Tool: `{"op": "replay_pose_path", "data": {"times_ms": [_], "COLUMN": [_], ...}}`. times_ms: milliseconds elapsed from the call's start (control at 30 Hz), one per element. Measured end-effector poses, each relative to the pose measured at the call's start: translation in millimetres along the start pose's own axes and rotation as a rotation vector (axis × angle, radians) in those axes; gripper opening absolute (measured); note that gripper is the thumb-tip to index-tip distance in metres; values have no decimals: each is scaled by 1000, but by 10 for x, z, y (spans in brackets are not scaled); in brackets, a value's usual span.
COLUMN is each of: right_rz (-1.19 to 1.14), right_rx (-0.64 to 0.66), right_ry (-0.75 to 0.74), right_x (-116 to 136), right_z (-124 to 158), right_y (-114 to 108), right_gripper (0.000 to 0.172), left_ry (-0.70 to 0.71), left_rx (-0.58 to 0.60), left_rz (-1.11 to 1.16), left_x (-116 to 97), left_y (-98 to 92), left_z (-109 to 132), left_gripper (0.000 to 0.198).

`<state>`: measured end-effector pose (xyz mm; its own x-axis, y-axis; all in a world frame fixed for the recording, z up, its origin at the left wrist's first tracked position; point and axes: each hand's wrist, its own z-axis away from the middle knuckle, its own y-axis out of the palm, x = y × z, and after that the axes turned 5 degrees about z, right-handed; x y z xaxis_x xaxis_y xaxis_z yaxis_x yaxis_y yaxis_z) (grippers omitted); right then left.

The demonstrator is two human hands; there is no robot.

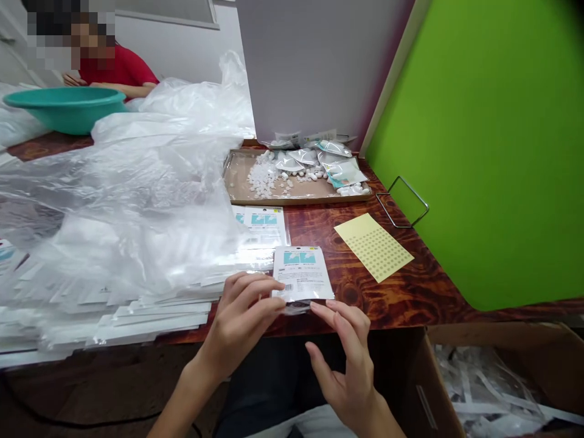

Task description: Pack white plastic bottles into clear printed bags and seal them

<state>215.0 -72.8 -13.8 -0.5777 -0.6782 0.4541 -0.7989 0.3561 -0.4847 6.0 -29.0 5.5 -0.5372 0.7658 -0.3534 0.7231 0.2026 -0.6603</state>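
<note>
Our left grip is clamped on the lower left edge of a printed white packet, its fingers together, and the packet is held over the table's front edge. Our right grip stands with fingers apart, its fingertips touching the packet's clear lower end. Just behind lies a second printed packet, and to our left a pile of packets sits under clear plastic sheeting. Farther along the wood-grain table sits a cardboard tray of white pellets and foil sachets, with a yellow dotted sheet nearby. A cardboard box stands below on our right, and a person in a red shirt sits beyond a teal basin.
</note>
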Motion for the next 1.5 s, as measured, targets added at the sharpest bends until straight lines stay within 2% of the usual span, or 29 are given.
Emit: {"op": "replay_pose_path", "data": {"times_ms": [67, 100, 167, 233, 267, 300, 367, 400, 433, 500, 533, 567, 600, 667, 733, 833, 933, 1100, 1233, 1300, 1500], "right_rz": [-43, -60, -88, -106, -113, -120, -132, -148, -176, -276, -352, -438, -522, -636, -676, -686, -705, -732, -807, -852, -873], "right_rx": [24, -10, -164, -310, -320, -273, -115, -56, -27, -57, -89, -115, -136, -186, -228, -228, -231, -272, -286, -293, -304], "right_ry": [35, 70, 161, 238, 262, 282, 307, 307, 305, 347, 414, 500, 590, 723, 772, 803, 839, 963, 986, 994, 941], "right_x": [6, -1, -33, -78, -100, -118, -135, -133, -124, -85, -59, -32, -9, 21, 23, -4, -34, -89, -121, -134, -179], "right_z": [-21, -35, -67, -104, -128, -160, -264, -339, -427, -617, -703, -774, -826, -865, -835, -742, -683, -657, -617, -596, -579], "right_y": [-82, -130, -224, -291, -309, -316, -303, -289, -274, -244, -229, -214, -195, -150, -96, -24, 23, 63, 64, 53, 3], "right_gripper": [73, 73, 72, 77, 83, 90, 95, 86, 70, 30, 19, 17, 18, 22, 24, 27, 31, 33, 36, 36, 27], "left_ry": [23, 16, -33, -103, -133, -156, -181, -191, -208, -280, -341, -411, -486, -629, -746, -853, -878, -942, -965, -967, -973], "left_rx": [0, 4, -20, -100, -149, -205, -312, -359, -404, -514, -566, -602, -614, -557, -528, -695, -806, -726, -935, -981, -912], "left_rz": [68, 97, 148, 196, 215, 228, 232, 227, 223, 259, 319, 416, 534, 757, 845, 786, 773, 887, 806, 773, 766], "left_x": [-22, -23, -22, -38, -57, -82, -151, -190, -231, -306, -335, -357, -369, -368, -351, -350, -384, -401, -392, -396, -403], "left_y": [41, 38, 9, -16, -20, -19, -7, -2, 1, -5, -12, -19, -23, -6, 53, 188, 278, 301, 378, 418, 430], "left_z": [-69, -83, -77, -61, -65, -85, -179, -249, -329, -490, -558, -610, -644, -660, -630, -574, -548, -507, -476, -464, -440], "left_gripper": [22, 21, 21, 23, 24, 25, 26, 26, 25, 19, 18, 19, 23, 31, 28, 21, 21, 27, 20, 18, 17]}}
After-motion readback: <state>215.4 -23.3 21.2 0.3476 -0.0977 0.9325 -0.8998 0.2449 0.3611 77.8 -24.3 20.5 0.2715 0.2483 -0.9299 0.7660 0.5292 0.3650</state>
